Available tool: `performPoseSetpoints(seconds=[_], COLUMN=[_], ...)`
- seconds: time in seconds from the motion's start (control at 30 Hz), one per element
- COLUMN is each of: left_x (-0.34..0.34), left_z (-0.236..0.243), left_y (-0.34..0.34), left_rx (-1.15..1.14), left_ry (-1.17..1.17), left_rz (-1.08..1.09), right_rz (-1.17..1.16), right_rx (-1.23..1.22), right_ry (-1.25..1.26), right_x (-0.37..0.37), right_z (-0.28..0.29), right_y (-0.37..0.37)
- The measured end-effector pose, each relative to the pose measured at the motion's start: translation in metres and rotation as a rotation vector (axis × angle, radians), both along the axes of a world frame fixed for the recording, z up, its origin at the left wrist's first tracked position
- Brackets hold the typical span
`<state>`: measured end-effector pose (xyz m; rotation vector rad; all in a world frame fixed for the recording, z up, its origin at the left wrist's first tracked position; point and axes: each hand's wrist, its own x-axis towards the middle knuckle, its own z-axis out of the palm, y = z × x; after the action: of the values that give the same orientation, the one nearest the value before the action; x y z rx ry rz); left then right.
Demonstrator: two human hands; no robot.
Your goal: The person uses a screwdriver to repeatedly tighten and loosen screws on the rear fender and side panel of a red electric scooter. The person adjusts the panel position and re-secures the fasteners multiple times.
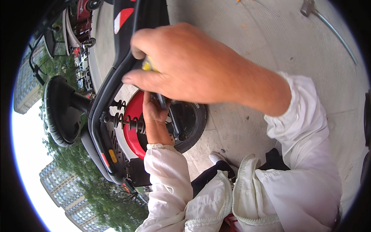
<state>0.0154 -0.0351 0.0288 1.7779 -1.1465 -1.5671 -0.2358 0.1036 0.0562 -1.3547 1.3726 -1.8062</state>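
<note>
My right hand (pixel 185 63) is large and close in the view, its thumb and fingers curled around a tool with a yellow part (pixel 148 63) showing between them. A dark grey bar-like end (pixel 161 101) sticks out below this hand; whether it belongs to the same tool I cannot tell. Behind and below is my left hand (pixel 154 112), reaching up beside the scooter's rear wheel (pixel 199 120), most of its fingers hidden by the right. The black electric scooter (pixel 102 96) has a red wheel cover (pixel 133 116) and coil-spring shock absorbers (pixel 129 122) next to my left wrist.
A hammer (pixel 308 7) with a long metal handle lies on the paved ground (pixel 247 127) at the far right. A thin rod (pixel 266 7) lies farther left. The scooter's black seat (pixel 60 110) juts out at the left. My shoe (pixel 218 157) stands near the wheel.
</note>
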Motion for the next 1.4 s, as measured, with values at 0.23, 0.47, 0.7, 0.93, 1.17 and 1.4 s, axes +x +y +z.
performPoseSetpoints(seconds=[0.23, 0.47, 0.7, 0.93, 1.17, 1.4], left_x=[0.032, 0.029, 0.029, 0.051, 0.062, 0.046], left_z=[-0.005, -0.001, -0.008, -0.029, -0.031, -0.037], left_y=[-0.013, -0.013, -0.018, -0.037, -0.043, -0.023], left_rx=[0.027, 0.09, 0.017, 0.072, 0.092, 0.233], left_ry=[0.386, 0.414, 0.482, 0.779, 0.871, 1.045], left_rz=[-0.082, -0.136, -0.153, -0.243, -0.249, -0.222], right_rz=[0.062, 0.061, 0.045, 0.019, -0.092, -0.06], right_rx=[0.105, 0.066, 0.089, 0.098, 0.028, 0.029], right_ry=[0.163, 0.111, 0.135, 0.08, 0.054, -0.018], right_x=[-0.006, -0.004, -0.006, -0.003, 0.003, 0.016], right_z=[0.012, 0.004, 0.0, -0.009, -0.02, -0.03], right_y=[-0.006, -0.01, -0.009, -0.014, 0.0, 0.022])
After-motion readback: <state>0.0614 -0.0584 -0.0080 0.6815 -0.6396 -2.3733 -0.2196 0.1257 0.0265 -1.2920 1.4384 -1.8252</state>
